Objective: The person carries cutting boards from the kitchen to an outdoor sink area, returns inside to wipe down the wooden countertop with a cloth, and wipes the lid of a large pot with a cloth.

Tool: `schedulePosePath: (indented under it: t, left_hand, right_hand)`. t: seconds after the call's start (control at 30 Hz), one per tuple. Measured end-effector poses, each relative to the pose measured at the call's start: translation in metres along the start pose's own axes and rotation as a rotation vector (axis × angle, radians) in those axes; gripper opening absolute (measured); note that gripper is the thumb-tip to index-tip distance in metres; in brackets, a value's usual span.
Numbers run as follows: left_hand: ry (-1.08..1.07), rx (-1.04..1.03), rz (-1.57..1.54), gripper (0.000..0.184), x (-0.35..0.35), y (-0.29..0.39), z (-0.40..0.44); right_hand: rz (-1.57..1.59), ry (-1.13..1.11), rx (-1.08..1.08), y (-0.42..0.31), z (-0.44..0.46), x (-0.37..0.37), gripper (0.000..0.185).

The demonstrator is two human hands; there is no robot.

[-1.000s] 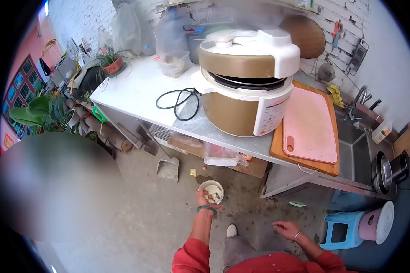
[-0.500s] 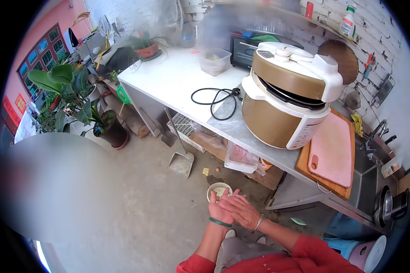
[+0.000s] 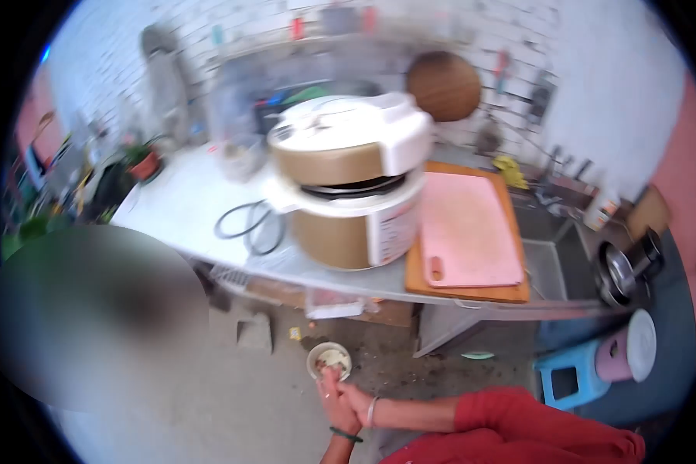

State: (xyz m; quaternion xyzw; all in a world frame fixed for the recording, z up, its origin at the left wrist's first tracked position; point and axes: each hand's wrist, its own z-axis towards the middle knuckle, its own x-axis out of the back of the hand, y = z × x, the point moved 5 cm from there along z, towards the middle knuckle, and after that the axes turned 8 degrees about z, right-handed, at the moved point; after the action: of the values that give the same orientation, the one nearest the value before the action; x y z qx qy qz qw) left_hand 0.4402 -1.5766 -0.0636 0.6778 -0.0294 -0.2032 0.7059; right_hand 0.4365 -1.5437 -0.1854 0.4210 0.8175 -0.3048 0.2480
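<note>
A: Where is the bowl (image 3: 312,363)?

B: On the grey, stained floor (image 3: 232,394), right by the person's left hand (image 3: 335,400). It is round and pale, with lumpy whitish and brown bits inside.

A: How are the hands?

B: The left hand is open, fingers extended, below a smooth dark green bangle (image 3: 346,435). The right hand (image 3: 354,398) is pressed against it; blur hides how its fingers are set.

A: And farther out?

B: A squarish grey dustpan (image 3: 254,334), then a rounded gold-and-white cooker (image 3: 331,241) on a table (image 3: 170,205), beside a flat pink board (image 3: 472,224) lying on a wooden one (image 3: 520,267).
</note>
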Motion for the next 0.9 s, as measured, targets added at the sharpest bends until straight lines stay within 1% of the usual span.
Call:
schedulePosePath:
  t: [0.03,0.1,0.13,0.17,0.23,0.27,0.33,0.37,0.43,0.5,0.53,0.63,0.73,0.8,0.9]
  left_hand:
    - [-0.133,0.234,-0.301,0.058,-0.027,-0.015,-0.007]
    - [-0.341,0.497,-0.514,0.057,-0.07,-0.031,-0.027]
    - [-0.399,0.6,-0.586,0.056,-0.085,-0.036,-0.037]
    - [-0.445,0.656,-0.605,0.056,-0.095,-0.04,-0.044]
    - [-0.511,0.76,-0.649,0.054,-0.105,-0.048,-0.055]
    - [-0.541,0.802,-0.664,0.054,-0.11,-0.051,-0.058]
    - [-0.591,0.886,-0.691,0.053,-0.116,-0.058,-0.065]
    - [-0.613,0.925,-0.707,0.052,-0.119,-0.062,-0.067]
    - [-0.657,0.994,-0.73,0.051,-0.124,-0.068,-0.07]
    - [-0.695,1.071,-0.76,0.05,-0.128,-0.074,-0.073]
    - [-0.717,1.099,-0.776,0.05,-0.131,-0.077,-0.074]
    - [-0.787,1.207,-0.816,0.048,-0.142,-0.084,-0.085]
    - [-0.844,1.304,-0.853,0.047,-0.154,-0.086,-0.101]
    - [-0.884,1.365,-0.871,0.046,-0.163,-0.087,-0.116]
    - [-0.949,1.482,-0.871,0.044,-0.175,-0.087,-0.148]
  right_hand:
    - [0.023,0.114,0.07,-0.01,-0.019,-0.011,0.033]
    - [0.16,-0.102,0.036,-0.03,-0.033,-0.034,0.031]
    - [0.037,-0.23,0.157,-0.042,-0.032,-0.038,0.035]
    - [-0.106,-0.355,0.267,-0.05,-0.034,-0.04,0.038]
    - [-0.422,-0.572,0.974,-0.116,-0.14,-0.1,0.039]
    - [-0.412,-0.537,1.013,-0.124,-0.157,-0.105,0.039]
    - [-0.99,-0.675,1.508,-0.126,-0.195,-0.12,0.046]
    - [-0.991,-0.628,1.535,-0.122,-0.187,-0.103,0.046]
    - [-1.294,-0.421,1.536,-0.083,-0.135,-0.046,0.043]
    - [-1.213,-0.263,1.651,-0.071,-0.107,0.034,0.039]
    - [-1.193,-0.197,1.653,-0.069,-0.109,0.061,0.039]
    - [-1.224,-0.027,1.587,-0.068,-0.141,0.091,0.038]
    - [-1.23,0.109,1.579,-0.067,-0.174,0.107,0.037]
    - [-1.22,0.213,1.604,-0.065,-0.201,0.116,0.037]
    - [-1.166,0.356,1.731,-0.058,-0.25,0.133,0.037]
